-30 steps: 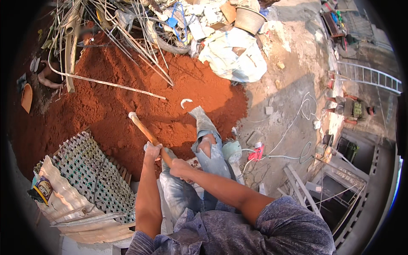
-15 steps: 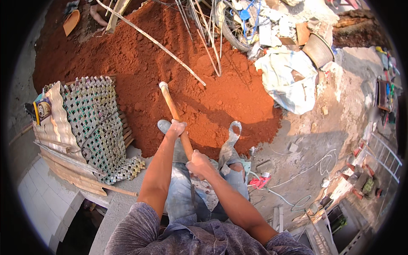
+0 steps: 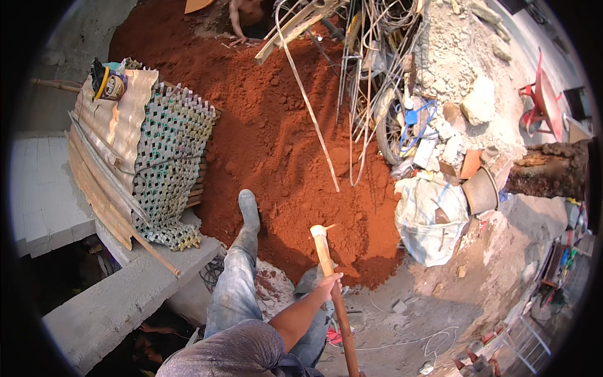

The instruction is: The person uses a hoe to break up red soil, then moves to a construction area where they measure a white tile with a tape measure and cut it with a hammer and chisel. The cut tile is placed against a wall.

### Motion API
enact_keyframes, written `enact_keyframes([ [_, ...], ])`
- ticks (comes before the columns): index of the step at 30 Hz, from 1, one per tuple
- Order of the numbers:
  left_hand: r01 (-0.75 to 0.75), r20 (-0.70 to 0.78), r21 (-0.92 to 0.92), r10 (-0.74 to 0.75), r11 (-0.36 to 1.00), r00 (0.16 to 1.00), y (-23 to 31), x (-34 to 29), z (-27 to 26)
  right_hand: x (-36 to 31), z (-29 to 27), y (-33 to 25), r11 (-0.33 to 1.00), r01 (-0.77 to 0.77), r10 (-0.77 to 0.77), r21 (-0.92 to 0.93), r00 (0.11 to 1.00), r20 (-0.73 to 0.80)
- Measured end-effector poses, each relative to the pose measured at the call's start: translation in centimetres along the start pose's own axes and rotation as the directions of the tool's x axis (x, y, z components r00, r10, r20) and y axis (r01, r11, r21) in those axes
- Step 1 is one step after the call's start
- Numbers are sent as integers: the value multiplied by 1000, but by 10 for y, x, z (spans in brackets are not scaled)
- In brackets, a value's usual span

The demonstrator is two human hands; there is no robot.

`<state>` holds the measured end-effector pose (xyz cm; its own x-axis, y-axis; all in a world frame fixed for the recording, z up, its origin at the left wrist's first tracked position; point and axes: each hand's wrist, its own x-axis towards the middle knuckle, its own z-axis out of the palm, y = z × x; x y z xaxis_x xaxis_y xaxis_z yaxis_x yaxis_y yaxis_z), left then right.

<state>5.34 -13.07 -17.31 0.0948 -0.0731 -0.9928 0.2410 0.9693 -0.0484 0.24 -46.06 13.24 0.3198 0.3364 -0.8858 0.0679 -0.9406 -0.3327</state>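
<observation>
My left hand (image 3: 329, 286) is closed around the wooden handle of a hoe (image 3: 341, 320), below its pale upper end. The handle slants from the loose red soil (image 3: 282, 163) down past the picture's lower edge; I cannot make out the blade clearly. My right hand is out of view. A grey rubber boot (image 3: 249, 210) on my left foot stands at the soil's near edge. My right leg is partly hidden behind my left forearm.
Woven panel (image 3: 169, 163) and corrugated sheets lie left, beside a concrete beam (image 3: 125, 301). Loose rods (image 3: 311, 113) overhang the soil. A white sack (image 3: 430, 220), a bucket (image 3: 480, 191) and rubble stand right. Another person's arm (image 3: 236, 25) reaches down at the far edge.
My view has swung, so the soil and panel sit differently. The hoe handle now lies farther right and nearer me. My right hand, earlier on the handle, has left the picture.
</observation>
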Motion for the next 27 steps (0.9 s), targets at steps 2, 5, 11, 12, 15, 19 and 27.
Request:
enact_keyframes([
  [2,40,43,13,-41,999,998,-18,-14,-3,-20,10,2,976,-196,192,92,980,47],
  [5,-86,-85,30,88,996,993,51,-48,-9,1,23,-30,967,-225,227,118,974,-7],
  [11,-651,-114,76,655,755,747,421,-84,-23,283,49,-250,989,150,-148,1,976,-158],
  [12,-745,-52,99,752,659,658,481,-98,-14,333,41,-302,983,183,-181,-3,969,-169],
  [15,-895,71,375,956,240,286,599,-122,40,467,2,-430,873,441,-352,208,865,-357],
  [19,-821,160,538,933,190,322,659,-99,104,545,-79,-575,869,442,-317,225,844,-433],
  [27,-405,-199,577,603,709,773,459,75,45,474,-51,-403,997,10,-9,75,1000,-11],
])
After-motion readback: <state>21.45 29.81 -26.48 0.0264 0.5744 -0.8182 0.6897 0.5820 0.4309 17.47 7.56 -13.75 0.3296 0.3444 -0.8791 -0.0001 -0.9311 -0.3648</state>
